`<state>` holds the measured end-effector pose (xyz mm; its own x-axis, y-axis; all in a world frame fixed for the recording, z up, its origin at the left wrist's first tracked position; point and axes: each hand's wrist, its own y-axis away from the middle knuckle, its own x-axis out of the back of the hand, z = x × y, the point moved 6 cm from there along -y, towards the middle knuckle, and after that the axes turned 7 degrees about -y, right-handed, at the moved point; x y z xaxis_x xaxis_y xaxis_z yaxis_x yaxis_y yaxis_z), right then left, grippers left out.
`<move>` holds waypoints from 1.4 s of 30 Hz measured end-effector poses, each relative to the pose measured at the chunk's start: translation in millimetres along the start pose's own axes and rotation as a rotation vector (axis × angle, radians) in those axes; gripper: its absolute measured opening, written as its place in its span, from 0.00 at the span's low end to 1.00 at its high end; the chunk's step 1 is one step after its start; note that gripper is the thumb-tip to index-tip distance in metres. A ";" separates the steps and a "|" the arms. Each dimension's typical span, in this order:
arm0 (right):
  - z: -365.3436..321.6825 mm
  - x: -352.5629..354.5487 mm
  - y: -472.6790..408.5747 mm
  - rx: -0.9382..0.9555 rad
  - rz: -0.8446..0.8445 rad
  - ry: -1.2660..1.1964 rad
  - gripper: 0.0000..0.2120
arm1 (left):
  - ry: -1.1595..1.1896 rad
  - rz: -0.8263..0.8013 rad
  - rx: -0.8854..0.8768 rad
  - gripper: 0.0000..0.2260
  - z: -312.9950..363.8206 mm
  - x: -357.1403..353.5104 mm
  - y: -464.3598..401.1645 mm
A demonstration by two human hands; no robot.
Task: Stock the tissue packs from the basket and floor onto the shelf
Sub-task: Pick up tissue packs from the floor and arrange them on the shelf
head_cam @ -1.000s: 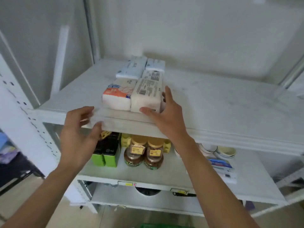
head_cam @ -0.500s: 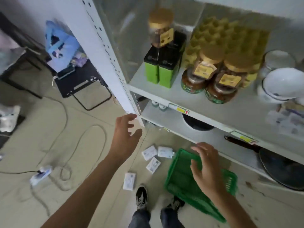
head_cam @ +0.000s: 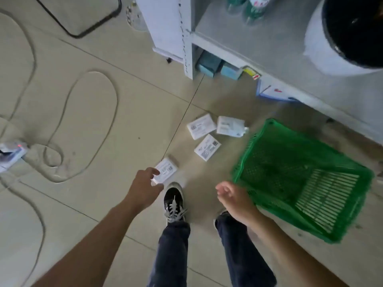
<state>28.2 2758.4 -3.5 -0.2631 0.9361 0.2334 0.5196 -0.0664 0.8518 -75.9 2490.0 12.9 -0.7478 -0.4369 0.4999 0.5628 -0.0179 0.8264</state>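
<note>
The green basket (head_cam: 300, 181) lies tipped on the tiled floor (head_cam: 103, 125) below the white shelf unit (head_cam: 238, 42); no pack is visible inside it. Four tissue packs lie on the floor to the left of the basket. Three form a loose cluster near the basket's upper left corner: the first pack (head_cam: 201, 126), the second pack (head_cam: 230, 126) just beside it and nearest the basket, and the third pack (head_cam: 207, 147) just below them. The fourth pack (head_cam: 166, 170) lies apart, farther from the basket, just ahead of the black shoe (head_cam: 173, 200).

The left hand (head_cam: 143, 189) reaches down over the fourth pack with fingers spread and partly curled, the fingertips at the pack's near edge; no grip is closed on it. The right hand (head_cam: 234, 200) hangs beside the basket's near left corner, fingers loosely curled, palm up, holding nothing.

A grey cable (head_cam: 87, 125) loops across the floor well to the left of the basket.
</note>
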 end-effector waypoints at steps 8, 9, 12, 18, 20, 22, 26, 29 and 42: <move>40.3 -66.3 -196.2 -0.136 0.101 -0.115 0.24 | -0.197 -0.015 -0.038 0.24 -93.1 -62.5 -153.2; 45.4 -66.0 -214.0 -0.129 0.150 -0.117 0.28 | -0.212 -0.014 -0.037 0.27 -99.6 -69.5 -170.1; 60.6 -59.2 -254.0 -0.103 0.336 -0.134 0.37 | -0.275 -0.045 -0.033 0.37 -114.0 -93.8 -214.5; 88.8 -56.4 -302.1 -0.124 0.495 -0.373 0.50 | -0.380 -0.117 0.043 0.48 -140.6 -136.0 -264.9; 92.3 -57.4 -314.1 -0.119 0.500 -0.425 0.51 | -0.328 -0.118 0.046 0.48 -151.8 -149.2 -271.7; 92.9 -58.0 -323.4 -0.103 0.499 -0.447 0.52 | -0.290 -0.083 0.023 0.51 -164.4 -159.4 -277.2; 95.3 -55.4 -338.6 -0.065 0.507 -0.487 0.50 | -0.253 -0.021 0.027 0.55 -170.5 -164.4 -274.4; 102.9 -57.2 -341.0 -0.102 0.474 -0.535 0.45 | -0.243 -0.050 0.086 0.54 -172.7 -168.9 -267.5; 75.8 -69.9 -257.0 -0.258 -0.134 -0.539 0.23 | 0.469 -0.023 0.069 0.23 -83.7 -152.0 -194.6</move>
<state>-25.3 2736.3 -274.2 0.1709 0.9806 -0.0958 0.2788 0.0451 0.9593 -42.3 2484.6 -245.6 -0.5114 -0.7964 0.3230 0.5110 0.0204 0.8593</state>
